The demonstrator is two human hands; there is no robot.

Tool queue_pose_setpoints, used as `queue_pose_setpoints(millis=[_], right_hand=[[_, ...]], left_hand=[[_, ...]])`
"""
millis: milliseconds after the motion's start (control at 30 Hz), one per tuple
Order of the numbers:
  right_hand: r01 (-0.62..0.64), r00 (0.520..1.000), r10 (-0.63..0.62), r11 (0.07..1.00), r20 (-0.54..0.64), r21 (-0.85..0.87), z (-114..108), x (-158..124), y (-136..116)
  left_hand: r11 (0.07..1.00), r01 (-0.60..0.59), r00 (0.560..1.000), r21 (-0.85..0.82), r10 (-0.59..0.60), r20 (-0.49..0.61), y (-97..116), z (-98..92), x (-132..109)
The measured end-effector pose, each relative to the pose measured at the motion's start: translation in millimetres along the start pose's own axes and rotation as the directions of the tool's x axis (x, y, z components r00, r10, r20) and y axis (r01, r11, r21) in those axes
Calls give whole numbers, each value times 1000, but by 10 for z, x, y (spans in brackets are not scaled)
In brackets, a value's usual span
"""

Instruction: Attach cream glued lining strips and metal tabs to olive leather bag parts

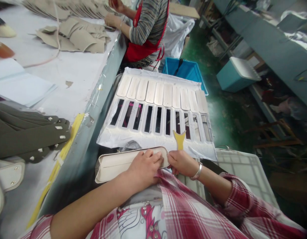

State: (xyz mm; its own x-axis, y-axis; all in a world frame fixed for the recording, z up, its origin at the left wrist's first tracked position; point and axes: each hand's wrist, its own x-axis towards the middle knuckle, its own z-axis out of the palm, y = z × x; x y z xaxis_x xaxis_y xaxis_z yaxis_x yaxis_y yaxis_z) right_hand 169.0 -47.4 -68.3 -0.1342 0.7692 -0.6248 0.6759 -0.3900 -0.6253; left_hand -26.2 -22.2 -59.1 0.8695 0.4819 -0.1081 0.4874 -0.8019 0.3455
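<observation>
The left hand (145,164) lies flat on the cream elongated panel (113,166) at the frame's 7 o'clock, the right hand (182,162) pinches its end, the hands being close together; a yellow forked piece (179,139) stands at 12 o'clock from the right hand, before a white sheet (123,141) bearing cream strips (163,94).

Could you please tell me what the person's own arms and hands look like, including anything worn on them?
The left hand and right hand are bare, without gloves. The red-and-white plaid sleeves end on the forearms, and a silver bangle circles the right wrist.
</observation>
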Motion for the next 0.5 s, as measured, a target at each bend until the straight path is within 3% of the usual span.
queue_pose_setpoints(millis=[133,233,400,500], right_hand=[[-3,1000,4,999,-11,50,16,24,46],[-72,997,59,958,55,278,-28,44,75],[-177,965,39,825,259,537,-131,102,228],[-241,933,-51,644,355,726,-99,187,397]], left_hand=[[1000,-1,1000,4,1,-5,-1,2,-4],[1000,3,1000,4,-3,-8,-5,0,3],[1000,-4,1000,-12,4,6,-16,-9,19],[1000,-11,1000,-29,11,2,-36,3,26]])
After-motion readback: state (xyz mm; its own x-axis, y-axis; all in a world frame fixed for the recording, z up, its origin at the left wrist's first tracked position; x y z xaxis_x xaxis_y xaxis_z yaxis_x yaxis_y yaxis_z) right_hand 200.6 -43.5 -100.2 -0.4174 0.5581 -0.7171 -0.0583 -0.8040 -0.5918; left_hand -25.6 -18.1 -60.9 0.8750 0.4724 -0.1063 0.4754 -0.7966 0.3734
